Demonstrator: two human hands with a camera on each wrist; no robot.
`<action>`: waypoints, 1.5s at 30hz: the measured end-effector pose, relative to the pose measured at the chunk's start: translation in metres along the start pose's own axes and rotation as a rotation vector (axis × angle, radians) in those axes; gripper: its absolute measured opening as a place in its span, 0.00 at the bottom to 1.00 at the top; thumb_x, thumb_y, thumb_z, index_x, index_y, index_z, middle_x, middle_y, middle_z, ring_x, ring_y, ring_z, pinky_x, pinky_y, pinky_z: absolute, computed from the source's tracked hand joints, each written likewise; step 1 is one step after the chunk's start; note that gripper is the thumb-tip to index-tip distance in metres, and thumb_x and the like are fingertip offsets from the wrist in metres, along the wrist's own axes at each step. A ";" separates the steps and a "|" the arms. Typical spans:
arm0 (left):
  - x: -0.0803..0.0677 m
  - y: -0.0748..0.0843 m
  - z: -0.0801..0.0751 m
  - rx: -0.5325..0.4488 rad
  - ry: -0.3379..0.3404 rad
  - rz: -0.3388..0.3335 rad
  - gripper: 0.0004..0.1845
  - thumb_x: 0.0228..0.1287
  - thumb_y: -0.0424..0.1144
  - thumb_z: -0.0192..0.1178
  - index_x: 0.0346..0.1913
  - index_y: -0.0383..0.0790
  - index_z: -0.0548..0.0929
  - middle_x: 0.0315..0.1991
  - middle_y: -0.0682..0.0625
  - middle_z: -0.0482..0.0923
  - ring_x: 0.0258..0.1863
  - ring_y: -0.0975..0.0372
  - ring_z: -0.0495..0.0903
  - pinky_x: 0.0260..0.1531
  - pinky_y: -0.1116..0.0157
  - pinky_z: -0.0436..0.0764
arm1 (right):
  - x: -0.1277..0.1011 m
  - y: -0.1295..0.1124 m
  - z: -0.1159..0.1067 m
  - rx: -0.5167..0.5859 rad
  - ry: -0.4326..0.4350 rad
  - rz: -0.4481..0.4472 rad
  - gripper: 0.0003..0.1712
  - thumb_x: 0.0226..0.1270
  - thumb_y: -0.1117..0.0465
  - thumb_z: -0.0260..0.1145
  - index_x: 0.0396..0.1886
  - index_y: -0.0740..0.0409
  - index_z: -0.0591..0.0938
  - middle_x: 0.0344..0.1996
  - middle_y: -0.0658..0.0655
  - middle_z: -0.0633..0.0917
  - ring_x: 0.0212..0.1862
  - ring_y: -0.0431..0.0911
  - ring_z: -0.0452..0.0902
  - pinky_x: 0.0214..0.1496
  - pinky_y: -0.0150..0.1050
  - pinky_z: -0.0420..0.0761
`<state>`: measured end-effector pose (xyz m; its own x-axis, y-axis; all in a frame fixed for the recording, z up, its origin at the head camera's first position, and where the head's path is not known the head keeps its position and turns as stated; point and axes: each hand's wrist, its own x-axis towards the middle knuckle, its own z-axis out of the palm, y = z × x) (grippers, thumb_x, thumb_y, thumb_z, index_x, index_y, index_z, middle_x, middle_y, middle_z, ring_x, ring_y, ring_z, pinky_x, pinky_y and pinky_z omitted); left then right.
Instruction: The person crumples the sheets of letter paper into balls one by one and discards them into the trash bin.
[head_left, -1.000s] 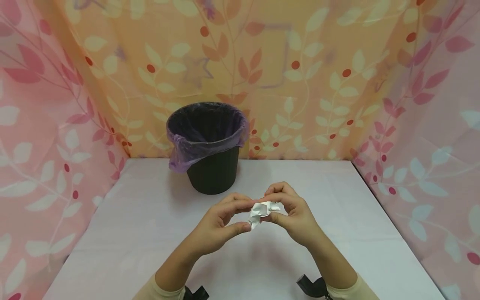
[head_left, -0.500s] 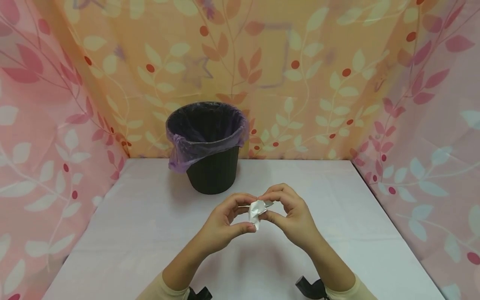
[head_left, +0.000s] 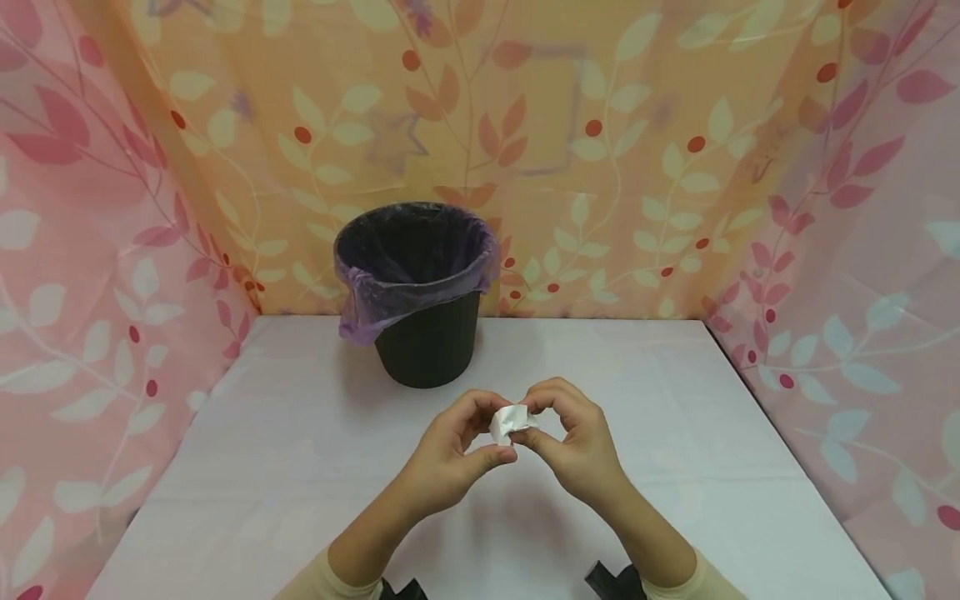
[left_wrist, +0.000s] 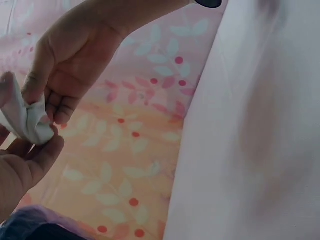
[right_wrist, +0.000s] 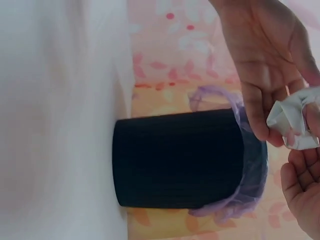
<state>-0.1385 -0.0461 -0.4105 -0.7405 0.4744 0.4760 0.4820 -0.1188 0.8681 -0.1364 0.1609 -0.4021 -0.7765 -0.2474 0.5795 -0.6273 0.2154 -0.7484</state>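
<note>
A small wad of white paper (head_left: 512, 422) is pinched between the fingertips of both hands above the middle of the white-covered bench (head_left: 262, 467), held clear of its surface. The left hand (head_left: 448, 454) is curled round the wad from one side, thumb underneath, while the right hand (head_left: 573, 446) is clamped on it from the other, fingers arched over the top. Behind them, towards the far edge of the bench and well apart from the hands, a black bin (head_left: 426, 337) is seen upright, lined with a purple bag (head_left: 375, 292) folded over its rim. Leaf-printed curtains (head_left: 675, 167) enclose the bench on three sides. The step in hand is judged to be the crumpling of the paper into a tight ball, which appears nearly done. If the ball is meant for the bin, the next move would call for it to be taken in one hand and carried forward over the open mouth.
</note>
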 end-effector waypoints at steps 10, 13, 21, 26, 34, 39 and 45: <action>0.002 -0.004 -0.006 0.055 0.036 -0.003 0.21 0.62 0.33 0.73 0.55 0.44 0.76 0.49 0.49 0.79 0.48 0.57 0.79 0.55 0.63 0.80 | 0.001 -0.002 -0.003 0.006 -0.092 -0.053 0.18 0.63 0.73 0.73 0.48 0.50 0.85 0.45 0.50 0.82 0.48 0.46 0.79 0.51 0.36 0.83; 0.003 -0.003 -0.011 0.070 0.052 -0.002 0.25 0.56 0.31 0.77 0.54 0.47 0.76 0.51 0.50 0.77 0.50 0.56 0.78 0.55 0.64 0.80 | 0.003 -0.006 -0.012 0.021 -0.215 -0.046 0.21 0.67 0.71 0.70 0.57 0.50 0.83 0.54 0.51 0.81 0.56 0.48 0.78 0.59 0.39 0.82; 0.003 0.000 -0.012 0.400 0.091 0.053 0.28 0.54 0.33 0.79 0.55 0.50 0.76 0.53 0.57 0.77 0.53 0.62 0.75 0.51 0.64 0.80 | 0.006 -0.009 -0.011 -0.066 -0.219 -0.039 0.27 0.59 0.59 0.80 0.59 0.49 0.82 0.56 0.49 0.82 0.58 0.45 0.79 0.61 0.39 0.81; 0.003 -0.001 -0.016 0.364 0.051 0.002 0.31 0.55 0.38 0.79 0.60 0.51 0.74 0.56 0.59 0.76 0.54 0.64 0.76 0.56 0.63 0.80 | 0.008 -0.007 -0.014 0.014 -0.192 -0.109 0.24 0.62 0.70 0.75 0.59 0.56 0.82 0.54 0.54 0.84 0.54 0.47 0.80 0.57 0.37 0.83; 0.003 0.001 -0.017 0.405 0.105 0.042 0.25 0.54 0.39 0.79 0.53 0.49 0.78 0.50 0.59 0.78 0.49 0.65 0.77 0.49 0.66 0.82 | 0.008 -0.006 -0.013 -0.058 -0.107 -0.274 0.28 0.60 0.70 0.76 0.61 0.60 0.81 0.55 0.59 0.83 0.56 0.49 0.80 0.60 0.34 0.81; 0.002 0.002 -0.015 0.527 0.139 0.132 0.22 0.54 0.37 0.79 0.49 0.46 0.80 0.47 0.58 0.80 0.46 0.66 0.77 0.46 0.68 0.82 | 0.009 -0.005 -0.007 -0.176 -0.095 -0.411 0.29 0.61 0.63 0.78 0.62 0.63 0.81 0.57 0.62 0.84 0.58 0.52 0.82 0.61 0.34 0.81; 0.002 -0.003 -0.009 0.613 0.174 0.237 0.19 0.55 0.34 0.78 0.46 0.40 0.80 0.45 0.54 0.81 0.45 0.63 0.78 0.44 0.69 0.82 | 0.006 -0.006 -0.002 -0.211 -0.106 -0.389 0.29 0.59 0.70 0.77 0.61 0.64 0.81 0.55 0.61 0.86 0.56 0.50 0.83 0.62 0.33 0.80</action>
<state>-0.1455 -0.0527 -0.4109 -0.6222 0.3433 0.7036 0.7808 0.3382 0.5254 -0.1379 0.1596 -0.3936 -0.4773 -0.4412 0.7600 -0.8781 0.2721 -0.3935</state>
